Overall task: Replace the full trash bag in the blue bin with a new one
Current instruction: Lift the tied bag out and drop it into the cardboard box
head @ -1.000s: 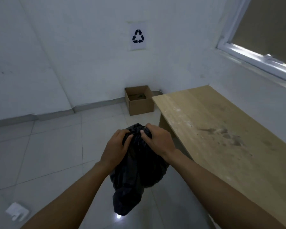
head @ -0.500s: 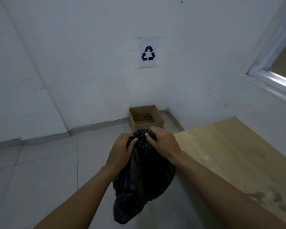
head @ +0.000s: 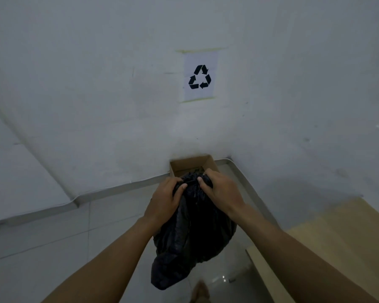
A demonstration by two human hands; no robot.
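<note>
A full black trash bag (head: 190,235) hangs in the air in front of me, above the tiled floor. My left hand (head: 165,201) grips the gathered top of the bag from the left. My right hand (head: 221,190) grips the same bunched top from the right. Both sets of fingers curl into the plastic at the neck. The bag's lower end droops down and to the left. No blue bin is in view.
An open cardboard box (head: 193,166) sits on the floor in the wall corner, just beyond the bag. A recycling sign (head: 200,76) is taped on the wall above it. A wooden table (head: 337,241) fills the lower right. A foot (head: 200,291) shows at the bottom.
I have moved closer to the corner box and the sign, carrying the bag forward. The table has slid off toward the lower right. Both hands keep the same hold on the bag's top.
</note>
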